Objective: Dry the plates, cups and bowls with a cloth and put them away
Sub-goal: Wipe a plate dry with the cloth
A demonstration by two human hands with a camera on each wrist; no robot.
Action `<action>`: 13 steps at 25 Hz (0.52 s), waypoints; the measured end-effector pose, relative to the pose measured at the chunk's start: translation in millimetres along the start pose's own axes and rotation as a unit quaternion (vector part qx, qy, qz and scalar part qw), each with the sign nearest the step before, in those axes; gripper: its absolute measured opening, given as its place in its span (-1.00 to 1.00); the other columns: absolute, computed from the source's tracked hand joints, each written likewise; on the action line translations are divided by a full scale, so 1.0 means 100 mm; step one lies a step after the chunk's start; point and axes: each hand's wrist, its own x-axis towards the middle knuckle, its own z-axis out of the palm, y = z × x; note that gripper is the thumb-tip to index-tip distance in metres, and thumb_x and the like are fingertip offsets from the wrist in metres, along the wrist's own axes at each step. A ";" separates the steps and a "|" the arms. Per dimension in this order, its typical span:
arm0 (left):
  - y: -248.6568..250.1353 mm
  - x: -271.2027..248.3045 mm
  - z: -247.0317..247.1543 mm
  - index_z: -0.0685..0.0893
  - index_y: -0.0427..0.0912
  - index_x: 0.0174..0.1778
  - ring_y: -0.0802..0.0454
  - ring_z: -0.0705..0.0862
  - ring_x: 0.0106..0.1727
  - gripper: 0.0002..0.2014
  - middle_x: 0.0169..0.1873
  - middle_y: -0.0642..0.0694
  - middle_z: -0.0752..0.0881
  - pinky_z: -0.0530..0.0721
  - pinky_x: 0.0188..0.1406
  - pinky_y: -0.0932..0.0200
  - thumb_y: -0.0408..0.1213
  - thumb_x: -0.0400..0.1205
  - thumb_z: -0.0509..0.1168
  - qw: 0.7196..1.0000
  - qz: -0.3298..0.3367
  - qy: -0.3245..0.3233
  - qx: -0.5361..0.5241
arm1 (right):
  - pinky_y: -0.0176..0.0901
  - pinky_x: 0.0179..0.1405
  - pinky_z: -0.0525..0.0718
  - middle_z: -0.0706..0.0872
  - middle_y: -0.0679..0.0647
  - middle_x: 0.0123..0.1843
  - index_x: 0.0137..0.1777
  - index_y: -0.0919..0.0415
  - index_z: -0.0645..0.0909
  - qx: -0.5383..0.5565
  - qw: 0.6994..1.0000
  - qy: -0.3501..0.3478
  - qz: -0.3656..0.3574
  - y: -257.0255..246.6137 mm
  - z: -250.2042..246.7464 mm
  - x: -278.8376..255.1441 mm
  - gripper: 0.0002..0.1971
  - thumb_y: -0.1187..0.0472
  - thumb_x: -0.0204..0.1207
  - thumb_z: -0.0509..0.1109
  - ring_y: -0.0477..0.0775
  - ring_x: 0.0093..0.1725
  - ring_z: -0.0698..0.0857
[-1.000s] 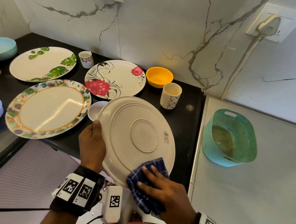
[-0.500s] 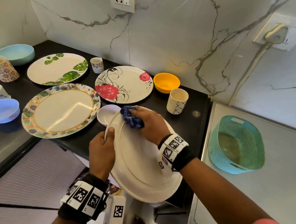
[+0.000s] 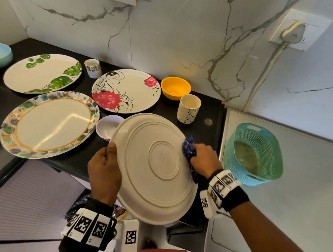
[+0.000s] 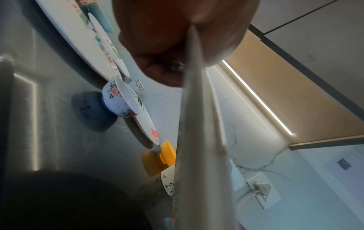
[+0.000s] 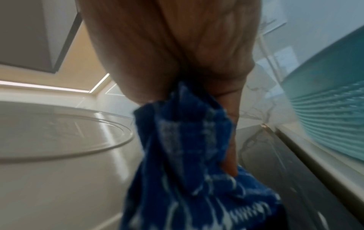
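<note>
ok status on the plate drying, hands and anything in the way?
Left hand grips the cream plate by its rim, underside up. Right hand holds the blue cloth against the plate's right edge. Small white bowl sits just behind the plate; nothing blocking.

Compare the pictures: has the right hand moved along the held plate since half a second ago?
Yes. The right hand with the cloth went from the plate's far rim to its right edge, toward the teal basket.

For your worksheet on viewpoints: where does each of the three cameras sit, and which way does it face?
Head: looks down at the counter; both hands, wristbands show.
Left wrist: along the left hand gripping the plate edge-on.
Right wrist: along the right hand gripping the cloth.
Shared: all three show the plate; left wrist and head share the yellow bowl.
</note>
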 end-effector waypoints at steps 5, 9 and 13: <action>0.04 0.07 -0.08 0.47 -0.37 -0.39 0.24 0.39 -0.58 -0.52 -0.55 -0.01 0.45 0.41 -0.48 0.37 -0.11 0.77 0.13 0.999 0.036 -0.015 0.016 | 0.04 -0.04 0.68 0.78 0.25 -0.19 -0.22 0.26 0.71 0.259 0.961 -0.085 0.043 0.36 0.03 -0.62 -0.83 0.45 0.45 0.31 0.27 -0.10 0.77; 0.22 0.10 -0.19 0.47 -0.32 -0.40 0.25 0.39 -0.54 -0.53 -0.50 -0.13 0.42 0.34 -0.53 0.47 -0.12 0.78 0.12 0.995 0.094 -0.018 0.042 | -0.02 -0.01 0.71 0.78 0.20 -0.10 -0.07 0.19 0.68 0.461 0.882 0.014 0.095 0.43 0.02 -0.64 -0.72 0.56 0.47 0.28 0.21 -0.06 0.76; 0.32 0.11 -0.28 0.38 -0.24 -0.44 0.23 0.30 -0.53 -0.54 -0.54 -0.05 0.33 0.24 -0.50 0.29 -0.14 0.80 0.12 0.985 0.156 -0.009 0.070 | 0.15 0.05 0.71 0.70 0.31 0.08 0.09 0.22 0.54 0.600 0.788 0.047 0.128 0.40 0.27 -0.37 -0.70 0.57 0.47 0.27 0.27 -0.01 0.72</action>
